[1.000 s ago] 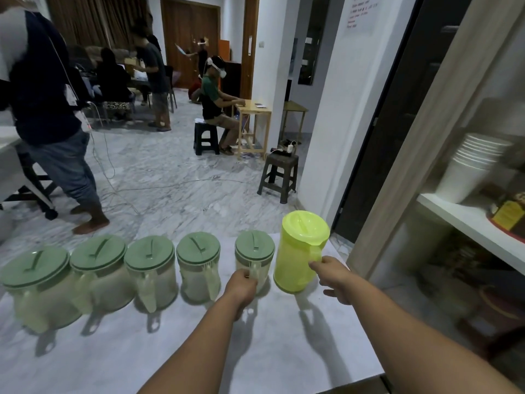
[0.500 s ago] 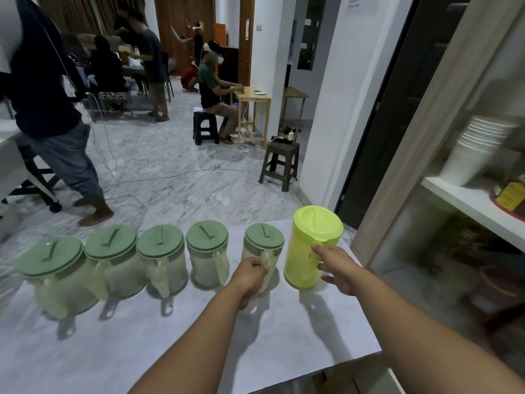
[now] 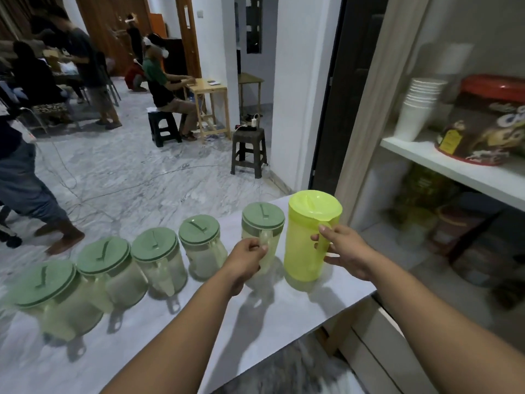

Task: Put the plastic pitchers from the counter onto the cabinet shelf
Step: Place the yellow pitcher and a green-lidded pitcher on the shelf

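A row of plastic pitchers stands along the far edge of the white marble counter (image 3: 284, 322). At the right end is a tall yellow-green pitcher (image 3: 308, 237); my right hand (image 3: 345, 248) is closed around its handle. Beside it stands a clear pitcher with a green lid (image 3: 262, 223), and my left hand (image 3: 247, 258) grips its handle. Several more green-lidded pitchers (image 3: 154, 257) line up to the left. The cabinet shelf (image 3: 454, 169) is to the right, white and open-fronted.
On the shelf sit a stack of white cups (image 3: 417, 109) and a brown tub with a red lid (image 3: 488, 120). Darker items fill the lower cabinet space. Beyond the counter are a dark stool (image 3: 248, 150), a wooden table, and several people on the marble floor.
The view has swung to the right, bringing the cabinet shelf closer into view. Both hands have kept hold of their pitcher handles; the pitchers look still on the counter.
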